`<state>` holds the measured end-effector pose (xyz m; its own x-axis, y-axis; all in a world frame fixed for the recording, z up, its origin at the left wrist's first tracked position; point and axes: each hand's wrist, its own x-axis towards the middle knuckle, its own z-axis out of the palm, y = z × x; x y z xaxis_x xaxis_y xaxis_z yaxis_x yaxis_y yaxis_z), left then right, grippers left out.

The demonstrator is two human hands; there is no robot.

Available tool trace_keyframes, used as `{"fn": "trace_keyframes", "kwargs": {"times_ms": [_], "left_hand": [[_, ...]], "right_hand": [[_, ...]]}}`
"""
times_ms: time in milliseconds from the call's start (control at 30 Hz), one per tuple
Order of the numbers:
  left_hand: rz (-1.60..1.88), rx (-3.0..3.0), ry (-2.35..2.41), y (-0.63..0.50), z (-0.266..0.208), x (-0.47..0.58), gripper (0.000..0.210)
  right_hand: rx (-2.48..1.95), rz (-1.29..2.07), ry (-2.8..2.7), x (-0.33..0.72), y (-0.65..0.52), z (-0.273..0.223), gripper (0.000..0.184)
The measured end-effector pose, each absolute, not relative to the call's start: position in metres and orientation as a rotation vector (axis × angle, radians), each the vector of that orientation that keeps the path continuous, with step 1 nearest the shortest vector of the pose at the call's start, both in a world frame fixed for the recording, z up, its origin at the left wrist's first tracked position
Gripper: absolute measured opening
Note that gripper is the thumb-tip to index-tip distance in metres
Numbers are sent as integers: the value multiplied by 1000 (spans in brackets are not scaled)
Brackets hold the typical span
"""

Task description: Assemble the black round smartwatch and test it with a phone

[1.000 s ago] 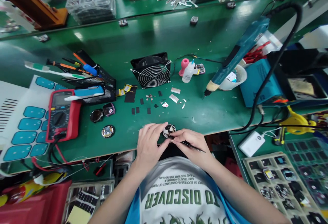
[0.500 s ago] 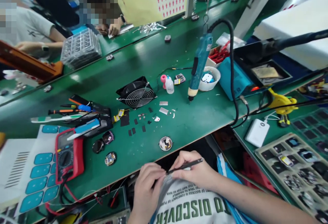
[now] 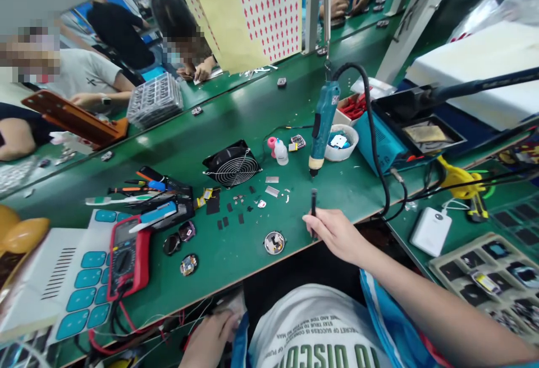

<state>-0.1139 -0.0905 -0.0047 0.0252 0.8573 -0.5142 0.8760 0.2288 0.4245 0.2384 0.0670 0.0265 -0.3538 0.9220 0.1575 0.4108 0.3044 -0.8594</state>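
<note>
My right hand (image 3: pixel 334 233) is closed around slim black tweezers (image 3: pixel 314 202), held upright over the front edge of the green bench. Left of it on the bench lies a round, opened device (image 3: pixel 274 242) with a pale inside. My left hand (image 3: pixel 214 334) is low, below the bench edge, beside a crumpled translucent plastic bag (image 3: pixel 236 300); its fingers are partly hidden and blurred. A teal electric screwdriver (image 3: pixel 324 115) hangs just beyond my right hand. Small dark pads (image 3: pixel 241 219) and metal strips (image 3: pixel 272 191) lie further back.
A black fan (image 3: pixel 233 166), a white bottle (image 3: pixel 281 153) and a round white tub (image 3: pixel 340 143) stand mid-bench. To the left are a red multimeter (image 3: pixel 128 261) and a tool holder (image 3: pixel 181 202); on the right, a parts tray (image 3: pixel 458 250). Co-workers sit across the bench.
My hands have come apart. My right hand has moved forward over the bench edge with the tweezers, while my left has dropped down and to the left. The view has shifted too.
</note>
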Motion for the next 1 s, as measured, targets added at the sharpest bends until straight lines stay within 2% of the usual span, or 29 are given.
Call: {"fn": "trace_keyframes", "kwargs": {"times_ms": [67, 167, 233, 300, 433, 567, 667, 800, 900, 1000], "left_hand": [[94, 1610, 1680, -79, 8, -99, 60], [499, 1751, 1669, -56, 25, -73, 64], [724, 1839, 1695, -39, 31, -55, 52], [879, 1962, 1712, -21, 30, -38, 26], [907, 2221, 1687, 3, 16, -13, 50], [838, 2260, 1674, 10, 7, -9, 56], [766, 2211, 1642, 10, 12, -13, 52], [652, 2137, 1513, 8, 23, -19, 45], [728, 2139, 1529, 4, 22, -18, 35], [863, 2289, 1592, -1, 12, -11, 26]], "right_hand": [[-1413, 627, -2211, 242, 79, 30, 48], [-1725, 259, -2426, 244, 90, 36, 36], [-1769, 77, -2397, 245, 90, 40, 33], [-1674, -31, -2327, 245, 85, 41, 31], [-1393, 18, -2295, 243, 74, 35, 26], [-1574, -79, -2211, 246, 79, 27, 25], [-1721, -111, -2205, 252, 86, 22, 30], [-1734, -4, -2294, 257, 92, 17, 20], [-1701, 218, -2240, 258, 95, 16, 19], [-1551, 617, -2080, 255, 94, 18, 18]]}}
